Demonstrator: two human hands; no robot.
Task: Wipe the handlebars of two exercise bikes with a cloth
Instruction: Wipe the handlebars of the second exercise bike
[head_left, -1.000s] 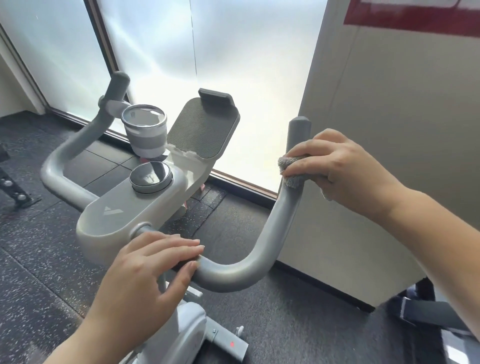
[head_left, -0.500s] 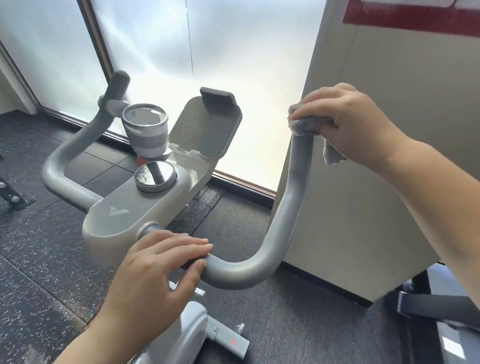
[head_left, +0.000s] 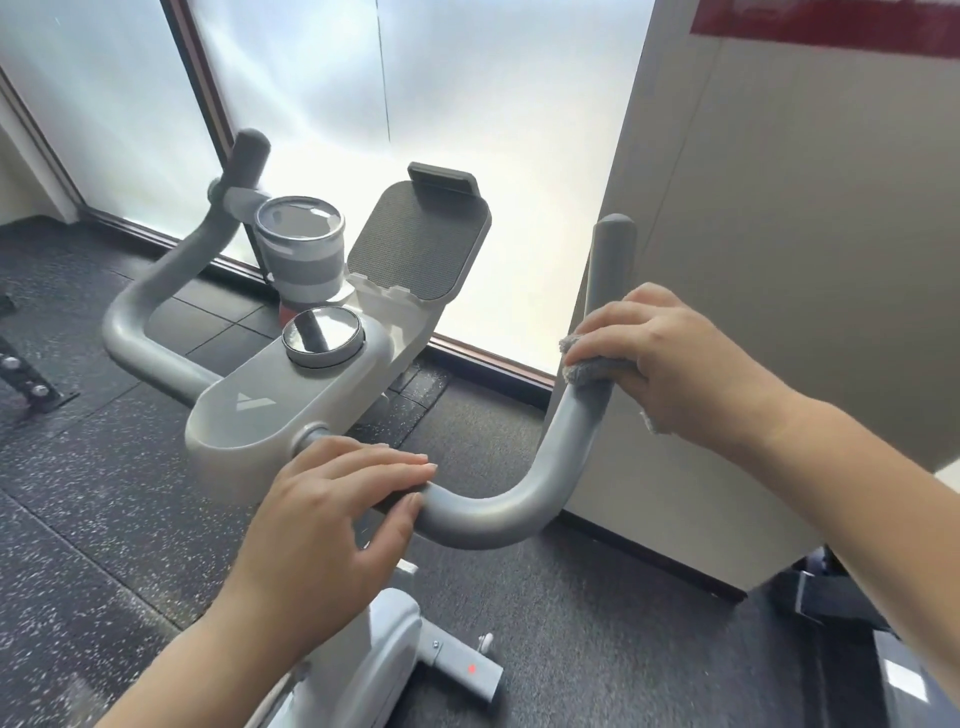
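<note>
The right hand (head_left: 680, 364) grasps a grey cloth (head_left: 589, 366) wrapped round the upright right arm of the handlebar (head_left: 566, 452), right of centre. The left hand (head_left: 332, 525) rests relaxed, fingers straight, on the bar just beside the grey console (head_left: 270, 410) with its round dial (head_left: 322, 336).

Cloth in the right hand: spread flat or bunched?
Bunched. The grey cloth is wadded under the right hand, whose fingers curl round the handlebar; only small tufts show.
</note>
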